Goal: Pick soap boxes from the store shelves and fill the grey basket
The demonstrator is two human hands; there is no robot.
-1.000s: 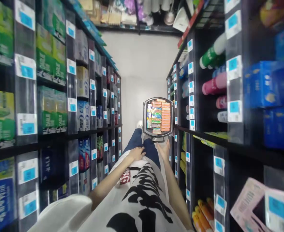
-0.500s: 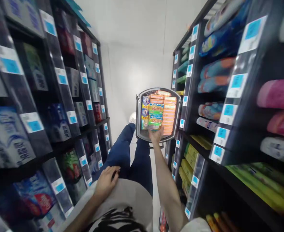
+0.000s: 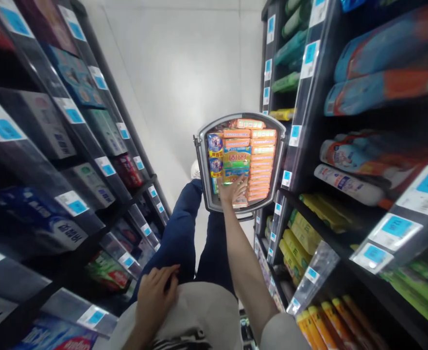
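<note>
A dark shopping basket with a grey rim [image 3: 241, 115] is in front of my legs. My right hand [image 3: 233, 189] reaches into its near part, fingers spread over a green-and-blue pack [image 3: 237, 157] and the goods beside it. Orange-wrapped packs [image 3: 261, 168] are stacked along the basket's right side and far end. Blue round-fronted packs [image 3: 215, 144] with yellow bands line its left side. My left hand [image 3: 157, 287] rests by my left thigh and shirt hem, holding nothing, its fingers loosely apart.
Shelves with boxed goods [image 3: 106, 131] and price tags rise on the left. On the right, shelves hold bottles [image 3: 348, 182], yellow packs [image 3: 301, 238] and orange tubes [image 3: 323, 318]. The basket's right side is close to the right shelf. Pale floor [image 3: 184, 63] runs between.
The view has moved forward along the aisle, and the shelves slide back past me. My right hand's fingers have spread out over the packs. My left hand stays by my thigh.
</note>
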